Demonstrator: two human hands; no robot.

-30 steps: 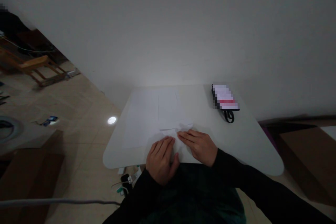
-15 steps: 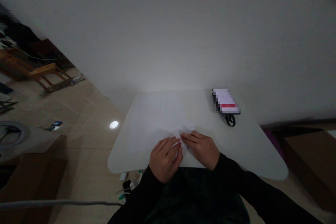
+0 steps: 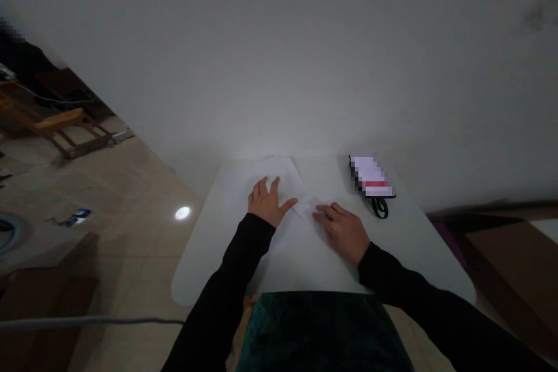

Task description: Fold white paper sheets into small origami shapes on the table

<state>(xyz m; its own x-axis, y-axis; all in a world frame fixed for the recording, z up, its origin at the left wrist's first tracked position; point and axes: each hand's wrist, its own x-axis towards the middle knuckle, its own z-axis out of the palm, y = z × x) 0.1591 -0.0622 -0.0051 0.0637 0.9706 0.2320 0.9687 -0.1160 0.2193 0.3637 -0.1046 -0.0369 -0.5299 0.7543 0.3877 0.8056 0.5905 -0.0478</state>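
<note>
Head view, as I see it from afar: left hand (image 3: 267,203) spread wide, thumb out, lying over white sheets (image 3: 282,167) on left part of bench (image 3: 418,258). Right hand (image 3: 344,231) half curled, fingertips on small piece of paper (image 3: 307,207) between both hands; whether it pinches, I cannot tell. Phone (image 3: 374,175) well apart, toward far right of bench, strap (image 3: 380,208) hanging off near end.

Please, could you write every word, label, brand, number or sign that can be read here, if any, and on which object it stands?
None can be read.
Phone screen: pixelated, unreadable.
White paper: no legible writing shows.
</note>
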